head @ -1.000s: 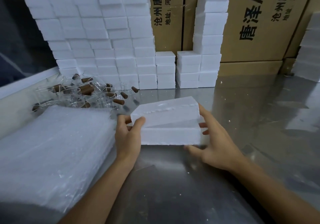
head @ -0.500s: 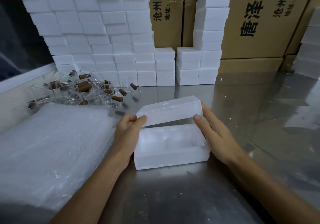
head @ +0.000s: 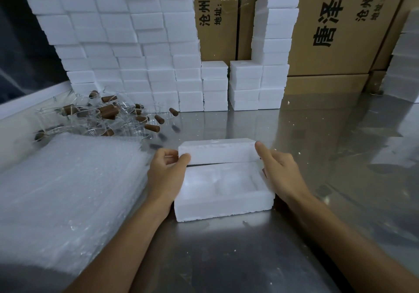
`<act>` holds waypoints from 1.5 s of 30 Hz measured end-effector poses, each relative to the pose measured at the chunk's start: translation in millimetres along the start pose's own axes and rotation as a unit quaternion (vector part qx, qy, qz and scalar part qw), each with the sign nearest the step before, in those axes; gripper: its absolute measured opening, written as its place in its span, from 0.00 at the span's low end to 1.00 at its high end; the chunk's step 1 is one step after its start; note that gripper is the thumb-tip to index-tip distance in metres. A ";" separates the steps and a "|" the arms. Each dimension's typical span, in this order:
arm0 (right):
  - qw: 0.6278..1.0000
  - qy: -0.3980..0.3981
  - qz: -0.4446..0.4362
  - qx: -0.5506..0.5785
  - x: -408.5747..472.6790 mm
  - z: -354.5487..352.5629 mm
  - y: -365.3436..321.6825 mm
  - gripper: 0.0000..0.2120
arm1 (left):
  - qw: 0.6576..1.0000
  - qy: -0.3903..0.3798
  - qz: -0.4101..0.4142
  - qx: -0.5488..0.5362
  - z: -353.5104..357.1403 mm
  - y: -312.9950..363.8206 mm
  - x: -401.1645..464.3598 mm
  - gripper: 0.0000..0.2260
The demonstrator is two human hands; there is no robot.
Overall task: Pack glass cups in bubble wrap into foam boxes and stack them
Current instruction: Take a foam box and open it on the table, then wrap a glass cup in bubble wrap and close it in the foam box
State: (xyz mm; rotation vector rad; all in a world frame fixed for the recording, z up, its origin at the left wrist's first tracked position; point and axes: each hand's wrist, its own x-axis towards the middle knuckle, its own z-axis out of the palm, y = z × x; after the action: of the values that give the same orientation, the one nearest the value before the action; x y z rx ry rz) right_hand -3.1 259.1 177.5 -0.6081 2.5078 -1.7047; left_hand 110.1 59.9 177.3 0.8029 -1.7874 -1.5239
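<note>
Hands, left hand [head: 166, 174] and right hand [head: 277, 170], grip foam lid [head: 217, 154] ends above open foam box [head: 224, 204].

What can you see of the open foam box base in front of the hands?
The foam box base is a white, grainy rectangular tray, apparently expanded foam, lying flat on the steel table, long side toward the camera. Its hollow looks split into two rounded wells, both empty. The lid hangs over its far edge, pinched at its ends by the left hand and right hand. Both hands seem to touch the base's short sides.
</note>
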 end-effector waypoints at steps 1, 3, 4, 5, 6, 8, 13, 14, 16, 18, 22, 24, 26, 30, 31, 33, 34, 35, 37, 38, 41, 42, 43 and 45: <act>1.000 0.018 0.014 -0.002 2.1 1.8 1.1 0.33 | 1.000 -0.007 0.003 -0.003 -0.1 0.2 0.3 0.07; 0.998 0.042 0.036 -0.010 6.4 4.4 2.4 0.31 | 1.000 -0.021 0.015 0.001 -0.1 0.2 0.1 0.11; 0.998 0.045 0.042 -0.013 8.4 5.4 3.0 0.31 | 0.999 -0.029 0.022 0.008 -0.3 -0.3 -0.1 0.15; 0.998 0.046 0.047 -0.014 10.5 6.2 3.3 0.31 | 0.999 -0.038 0.031 0.015 -0.3 -1.3 0.2 0.18; 0.997 0.046 0.053 -0.016 12.7 6.8 3.4 0.30 | 0.998 -0.045 0.039 0.020 -0.4 -2.2 1.0 0.20; 0.996 0.053 0.074 -0.022 15.9 7.9 2.4 0.26 | 0.997 -0.051 0.055 0.032 -0.8 -4.2 3.2 0.20; 0.991 0.066 0.097 -0.060 21.6 12.6 -3.7 0.25 | 0.997 -0.050 0.040 0.051 0.4 -5.5 8.4 0.03; 0.991 0.064 0.098 -0.069 22.5 13.2 -4.1 0.24 | 0.997 -0.040 0.040 0.052 0.5 -5.5 9.9 0.04; 0.991 0.055 0.100 -0.076 24.2 14.0 -2.8 0.22 | 0.998 -0.023 0.041 0.050 1.2 -5.6 14.0 0.05; 0.991 0.051 0.097 -0.076 25.6 14.3 -0.3 0.19 | 0.998 -0.020 0.037 0.043 1.3 -6.0 17.3 0.04; 0.993 0.034 0.089 -0.070 28.7 14.3 -0.4 0.16 | 0.999 -0.022 0.024 0.038 1.8 -7.6 19.7 0.03; 0.995 0.018 0.083 -0.057 30.9 15.4 -3.2 0.19 | 0.999 -0.023 0.022 0.032 1.6 -6.8 19.9 0.03; 0.996 0.017 0.075 -0.049 32.0 17.2 -5.5 0.17 | 0.999 -0.020 0.019 0.029 1.0 -5.0 21.3 0.03; 0.996 0.015 0.072 -0.056 32.0 19.3 -5.8 0.20 | 0.999 -0.017 0.021 0.043 -0.6 -4.4 25.9 0.04; 0.996 0.012 0.073 -0.057 32.3 19.2 -5.8 0.22 | 0.999 -0.016 0.022 0.045 -0.8 -4.8 26.7 0.04; 0.996 0.009 0.072 -0.055 33.4 19.0 -5.3 0.22 | 0.998 -0.017 0.025 0.046 -0.6 -6.1 28.0 0.05; 0.996 0.006 0.070 -0.054 34.4 19.1 -5.2 0.21 | 0.998 -0.019 0.028 0.047 -0.7 -6.8 28.3 0.06; 0.996 0.000 0.068 -0.056 35.8 19.0 -5.3 0.18 | 0.998 -0.025 0.031 0.046 -0.8 -7.8 28.7 0.07; 0.995 -0.030 0.075 -0.062 42.5 16.5 -8.7 0.16 | 0.997 -0.050 0.037 0.045 -1.9 -9.3 29.5 0.10; 0.993 -0.052 0.089 -0.059 47.5 14.1 -11.1 0.16 | 0.996 -0.064 0.037 0.049 -2.3 -9.5 30.0 0.11; 0.987 -0.101 0.095 -0.078 66.9 9.0 -21.3 0.21 | 0.995 -0.073 0.035 0.059 -2.3 -8.4 32.1 0.10; 0.986 -0.101 0.068 -0.111 73.1 10.8 -25.4 0.22 | 0.995 -0.071 0.036 0.060 -1.4 -7.5 32.6 0.10; 0.983 -0.095 0.034 -0.156 78.1 16.0 -28.5 0.23 | 0.995 -0.068 0.035 0.060 -0.1 -6.6 33.1 0.09; 0.960 -0.075 -0.030 -0.270 84.8 35.9 -33.4 0.21 | 0.996 -0.068 0.031 0.057 2.1 -7.0 33.7 0.09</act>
State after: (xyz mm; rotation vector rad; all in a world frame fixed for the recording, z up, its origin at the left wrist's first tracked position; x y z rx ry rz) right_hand -62.4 187.5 208.6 -0.8116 2.8603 -0.9220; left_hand 88.4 33.4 173.1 0.7058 -1.9953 -1.4787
